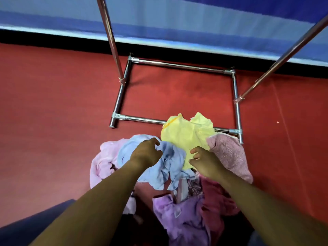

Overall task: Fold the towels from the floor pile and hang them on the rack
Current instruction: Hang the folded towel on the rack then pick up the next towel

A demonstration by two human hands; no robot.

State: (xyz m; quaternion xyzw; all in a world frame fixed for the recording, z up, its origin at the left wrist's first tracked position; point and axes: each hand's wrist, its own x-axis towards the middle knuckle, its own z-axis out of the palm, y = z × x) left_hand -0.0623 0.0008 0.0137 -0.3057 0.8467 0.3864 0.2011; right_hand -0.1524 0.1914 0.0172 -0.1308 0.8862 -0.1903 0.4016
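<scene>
A pile of towels lies on the red floor in front of a chrome rack (pixel 179 65). On top is a light blue towel (pixel 170 162), and my left hand (pixel 146 152) grips its upper edge with curled fingers. A yellow towel (pixel 184 135) lies just beyond, draped over the rack's front base bar. My right hand (pixel 204 161) pinches the yellow towel's near edge. Around them lie a pale pink towel (pixel 102 162), a fuzzy pink towel (pixel 229 153), a purple towel (pixel 179 215) and a dark red towel (pixel 216 197).
The rack's two upright poles (pixel 111 38) rise at left and right of its rectangular base. A blue wall with a black skirting (pixel 53 39) runs behind it. Red floor (pixel 53 103) spreads to the left and right. A dark blue shape (pixel 32 226) sits at bottom left.
</scene>
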